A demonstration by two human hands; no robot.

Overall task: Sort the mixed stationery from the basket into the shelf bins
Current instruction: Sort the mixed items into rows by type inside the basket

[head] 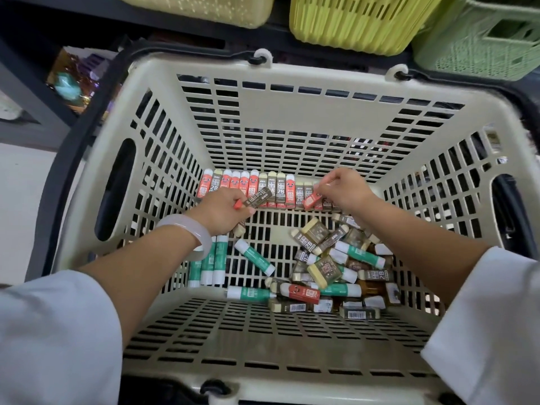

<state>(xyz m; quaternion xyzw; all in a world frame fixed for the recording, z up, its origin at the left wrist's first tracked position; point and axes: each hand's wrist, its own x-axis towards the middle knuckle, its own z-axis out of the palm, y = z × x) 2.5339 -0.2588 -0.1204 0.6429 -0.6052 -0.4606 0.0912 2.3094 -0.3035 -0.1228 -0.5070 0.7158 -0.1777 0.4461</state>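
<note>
Both hands are down inside the beige slotted basket (292, 118), working the far wall. The left hand (220, 211) has its fingers curled round a small bundle: a brown 2B eraser (259, 197) fans out toward one o'clock from the knuckles, a red end pokes out beside it, and a cream end shows under the palm at six o'clock. A pale bangle (187, 233) sits on that wrist, white sleeve (55, 337) pushed up the forearm. Over at three o'clock from it, the right hand (346, 190) pinches a red eraser (312, 200) by its upper end, tilted, hanging just in front of the standing row.

That row of erasers (263, 185) lines the far edge of the basket floor, red and brown sleeves side by side, upright against the wall. At seven o'clock on the floor, green-and-white glue sticks (209, 264) lie packed together; one lone glue stick (254, 256) lies slanted near the centre. At four to five o'clock sits the loose heap (336, 270): brown erasers, green glue sticks and a red eraser all tumbled over each other.

Up at twelve o'clock, beyond the basket rim, the shelf bins show: a yellow-green ribbed bin (356, 21) and a pale green woven bin (482, 45) at one o'clock.
</note>
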